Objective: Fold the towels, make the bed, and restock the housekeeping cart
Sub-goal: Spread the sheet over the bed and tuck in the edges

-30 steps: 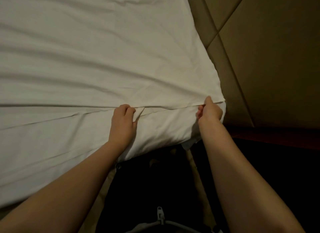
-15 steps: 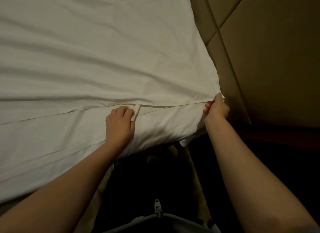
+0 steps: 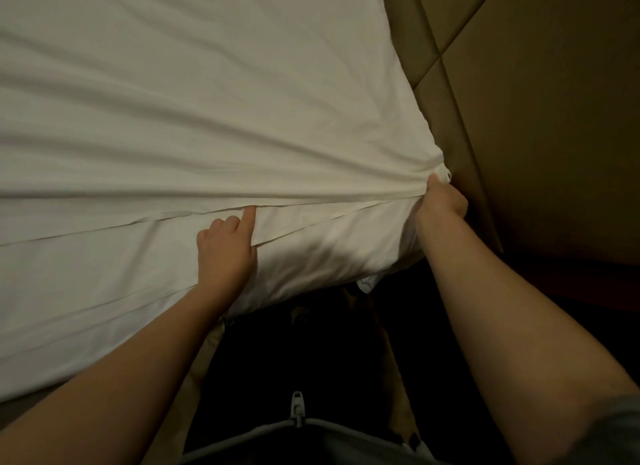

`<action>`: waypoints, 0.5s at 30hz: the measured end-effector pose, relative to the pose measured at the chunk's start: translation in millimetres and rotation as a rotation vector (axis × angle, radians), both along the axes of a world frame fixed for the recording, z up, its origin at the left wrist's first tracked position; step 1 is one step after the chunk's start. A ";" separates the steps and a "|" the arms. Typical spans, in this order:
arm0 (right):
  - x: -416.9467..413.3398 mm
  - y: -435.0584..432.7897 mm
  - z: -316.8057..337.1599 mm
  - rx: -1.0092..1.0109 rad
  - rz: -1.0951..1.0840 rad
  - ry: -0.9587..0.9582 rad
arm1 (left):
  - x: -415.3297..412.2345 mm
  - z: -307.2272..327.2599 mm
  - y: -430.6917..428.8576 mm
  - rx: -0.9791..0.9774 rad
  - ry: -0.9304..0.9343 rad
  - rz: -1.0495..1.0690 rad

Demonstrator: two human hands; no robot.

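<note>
Two bare hands work at the near edge of a bed point(image 3: 329, 256), which fills the upper left of the view and is covered by a white sheet point(image 3: 207, 101). The right hand point(image 3: 441, 205) is closed tight around a bunched corner of that sheet at the bed's far right corner, just beside the padded wall panel point(image 3: 554, 101). Long creases fan out across the cloth from its grip toward the left. The left hand point(image 3: 225, 253) lies on the side of the bed, well apart from the right. Its index finger is straight, with the tip touching the sheet's hem where the top layer overlaps the white layer beneath, and its other fingers are curled. Whether they pinch any cloth cannot be told. The wall panel is tan and quilted, with dark seams crossing it diagonally. Below the bed edge the floor point(image 3: 311, 353) is in deep shadow, and a dark reddish strip point(image 3: 571, 284) runs under the panel at the right. At the bottom a zipper pull point(image 3: 297, 400) sits on a grey garment point(image 3: 311, 440).
</note>
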State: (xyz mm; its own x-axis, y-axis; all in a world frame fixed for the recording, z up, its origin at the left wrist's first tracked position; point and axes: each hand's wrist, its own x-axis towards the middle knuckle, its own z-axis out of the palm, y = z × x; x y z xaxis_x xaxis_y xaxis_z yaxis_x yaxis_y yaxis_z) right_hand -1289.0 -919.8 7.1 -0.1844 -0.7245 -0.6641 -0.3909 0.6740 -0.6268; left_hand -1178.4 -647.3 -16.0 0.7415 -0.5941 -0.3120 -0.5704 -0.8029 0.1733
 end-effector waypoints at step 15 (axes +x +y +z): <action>-0.5 6.2 5.2 -0.080 -0.236 -0.318 | 9.4 9.8 -4.5 0.043 0.114 0.030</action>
